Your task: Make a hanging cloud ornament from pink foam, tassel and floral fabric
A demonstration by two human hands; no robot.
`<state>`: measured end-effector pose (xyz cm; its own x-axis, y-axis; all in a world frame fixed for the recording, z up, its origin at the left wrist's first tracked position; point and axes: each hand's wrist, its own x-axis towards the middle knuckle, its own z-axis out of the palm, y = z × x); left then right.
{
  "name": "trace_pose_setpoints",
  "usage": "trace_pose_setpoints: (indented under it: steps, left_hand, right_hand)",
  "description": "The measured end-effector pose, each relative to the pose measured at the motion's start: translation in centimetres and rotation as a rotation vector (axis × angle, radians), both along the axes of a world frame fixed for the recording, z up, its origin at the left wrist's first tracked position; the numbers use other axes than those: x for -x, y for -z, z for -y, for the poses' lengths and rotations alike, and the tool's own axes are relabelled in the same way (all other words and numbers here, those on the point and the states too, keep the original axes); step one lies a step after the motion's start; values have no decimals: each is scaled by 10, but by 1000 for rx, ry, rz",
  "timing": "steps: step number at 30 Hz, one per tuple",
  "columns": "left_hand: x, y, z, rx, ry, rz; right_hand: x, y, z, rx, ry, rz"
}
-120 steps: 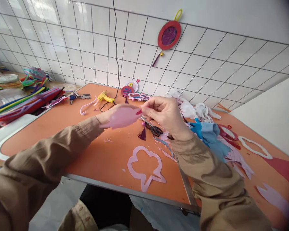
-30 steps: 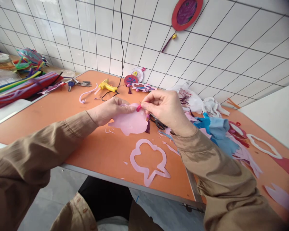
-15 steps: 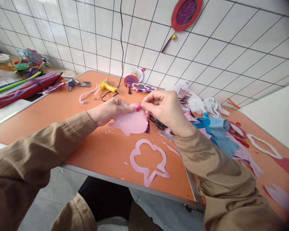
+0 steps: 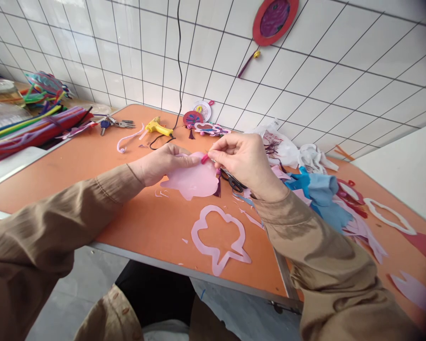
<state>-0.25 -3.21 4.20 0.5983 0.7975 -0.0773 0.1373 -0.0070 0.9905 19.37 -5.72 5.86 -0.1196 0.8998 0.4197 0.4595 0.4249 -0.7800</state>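
My left hand (image 4: 163,163) is closed on the upper edge of a pink scalloped cutout (image 4: 191,180), thumb on top, holding it just above the table. At the cutout's top right edge, my right hand (image 4: 243,161) pinches a short red fuzzy loop (image 4: 205,158), which looks like pipe cleaner. The loop lies against the cutout; whether it is fixed there I cannot tell. A dark purple tassel (image 4: 218,187) shows beside the cutout's right edge. Nearer to me, a pink flower-shaped frame (image 4: 199,237) with an open middle lies flat on the orange table (image 4: 142,237).
A yellow glue gun (image 4: 158,127) with a black cord lies behind my left hand, pliers (image 4: 125,124) to its left. Black scissors (image 4: 233,182) rest under my right hand. Blue felt scraps (image 4: 323,189) are heaped on the right, bundled pipe cleaners (image 4: 49,128) on the left.
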Motion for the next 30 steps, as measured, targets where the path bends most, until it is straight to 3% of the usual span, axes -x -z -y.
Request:
trace_pose_setpoints:
  steps: [30]
  left_hand:
    - [1,5,-4,-11,-9,16]
  right_hand:
    - [1,-1,0,20,8,-21]
